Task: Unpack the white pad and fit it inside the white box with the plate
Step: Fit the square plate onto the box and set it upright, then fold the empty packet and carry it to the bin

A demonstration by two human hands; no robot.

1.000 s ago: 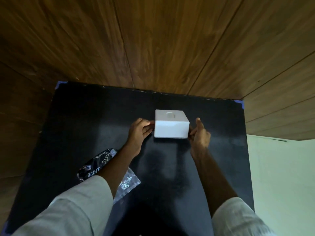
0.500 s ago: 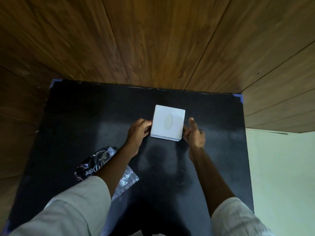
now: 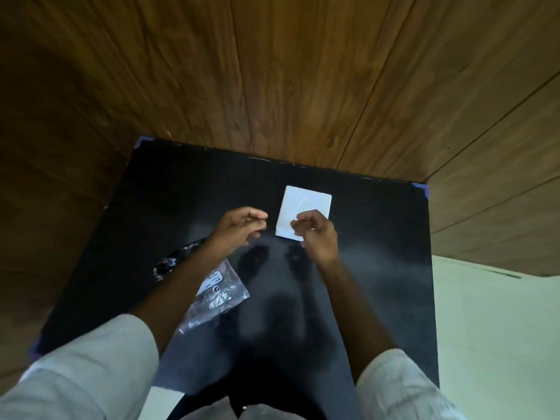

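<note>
Head view: black tabletop (image 3: 378, 268) seen from above, with wooden wall panels beyond it and pale flooring to the right.
White box: the white box (image 3: 306, 204) rests flat on the tabletop near its far edge, closed as far as can be seen, with a faint oval mark on its top face.
Right hand: the right hand (image 3: 316, 234) hovers over the box's near corner, fingers curled loosely inward; whether it touches the box or holds anything small cannot be told.
Left hand: the left hand (image 3: 239, 227) is just left of the box, apart from it, fingers half curled with tips drawn together; nothing visible in it.
Packet: a crinkled clear and dark plastic packet (image 3: 216, 294) lies near the table's left side, partly under the left forearm.
Step in hand: judging by the layout, the box looks set down and the hands look free of it.
Next move: probably a reach for the packet to open it, which calls for both hands.
Hidden: the white pad and the plate are not visible; whether either sits inside the box or the packet cannot be told. The packet's printing is too small to read.
</note>
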